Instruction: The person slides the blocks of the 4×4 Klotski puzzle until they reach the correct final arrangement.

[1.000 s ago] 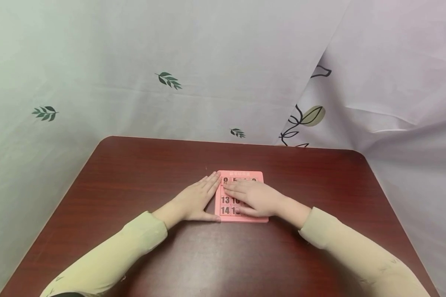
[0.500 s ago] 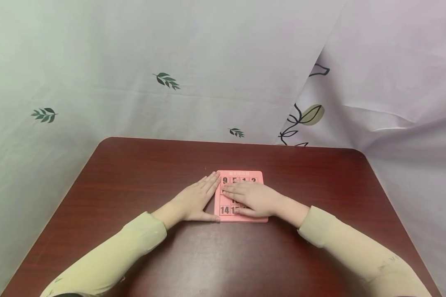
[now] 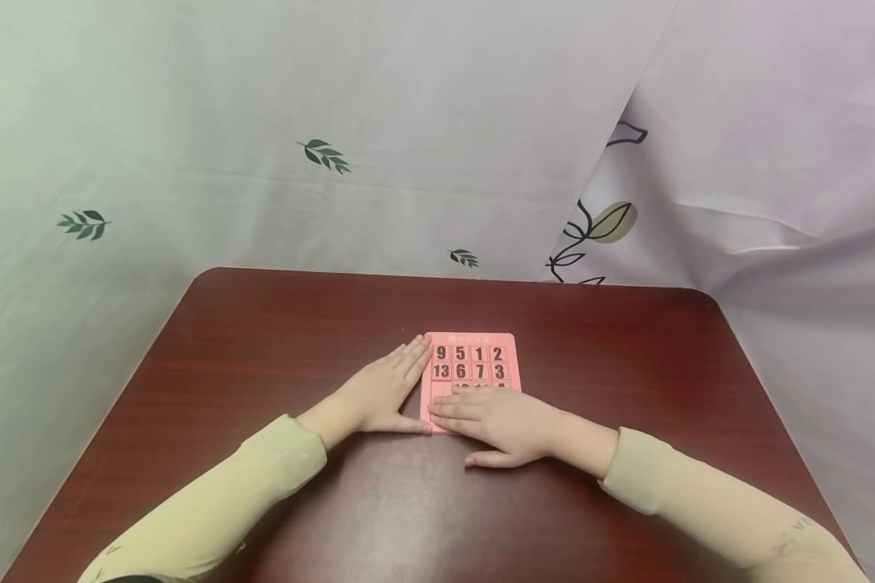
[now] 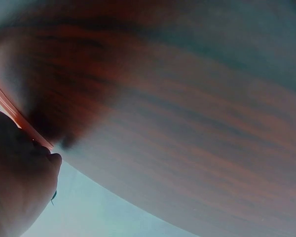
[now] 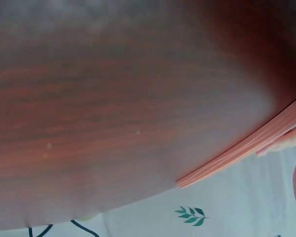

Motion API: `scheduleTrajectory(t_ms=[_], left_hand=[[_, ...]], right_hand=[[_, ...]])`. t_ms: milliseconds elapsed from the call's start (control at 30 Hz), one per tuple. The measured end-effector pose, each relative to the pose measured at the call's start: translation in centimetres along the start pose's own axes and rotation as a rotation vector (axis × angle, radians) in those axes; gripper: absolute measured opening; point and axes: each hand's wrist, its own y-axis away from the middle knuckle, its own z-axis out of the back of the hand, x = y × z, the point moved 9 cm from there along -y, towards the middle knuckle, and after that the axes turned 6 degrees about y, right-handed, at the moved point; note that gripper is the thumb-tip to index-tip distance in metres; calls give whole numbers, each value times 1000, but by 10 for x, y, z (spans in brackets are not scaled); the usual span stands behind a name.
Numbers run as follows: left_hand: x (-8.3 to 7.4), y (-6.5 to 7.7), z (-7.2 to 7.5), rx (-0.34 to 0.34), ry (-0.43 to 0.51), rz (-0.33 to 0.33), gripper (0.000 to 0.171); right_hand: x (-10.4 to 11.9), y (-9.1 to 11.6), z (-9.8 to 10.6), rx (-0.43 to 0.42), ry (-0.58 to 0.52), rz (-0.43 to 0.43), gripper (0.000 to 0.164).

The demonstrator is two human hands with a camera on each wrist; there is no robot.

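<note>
A dark red-brown, wood-grained table (image 3: 299, 324) with a pink number board (image 3: 470, 362) flat on it

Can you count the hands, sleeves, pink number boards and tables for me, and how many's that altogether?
Hands (left hand, right hand): 2
Sleeves (left sleeve, right sleeve): 2
Pink number board: 1
Table: 1
Total: 6
</note>
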Motion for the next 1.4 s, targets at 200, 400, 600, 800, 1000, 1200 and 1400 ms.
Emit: scheduleTrajectory(t_ms=[200, 400, 600, 800, 1000, 1200, 1400], left_hand=[[0, 0, 1, 1, 5, -2, 121], [0, 0, 1, 0, 12, -5, 121], [1, 0, -1, 0, 15, 1, 122], [1, 0, -1, -7, 11, 3, 123], [2, 0, -1, -11, 0, 1, 123], [1, 0, -1, -8, 8, -1, 122], [2, 0, -1, 4, -2, 7, 123]], right_hand=[[-15, -3, -6, 45, -32, -94, 67], [-22, -6, -4, 44, -43, -122, 64], [-16, 13, 8, -6, -48, -144, 67], [-6, 36, 9, -42, 9, -112, 66], [0, 26, 4, -24, 29, -88, 67], [0, 10, 1, 18, 5, -98, 70], [0, 28, 7, -21, -11, -122, 69]])
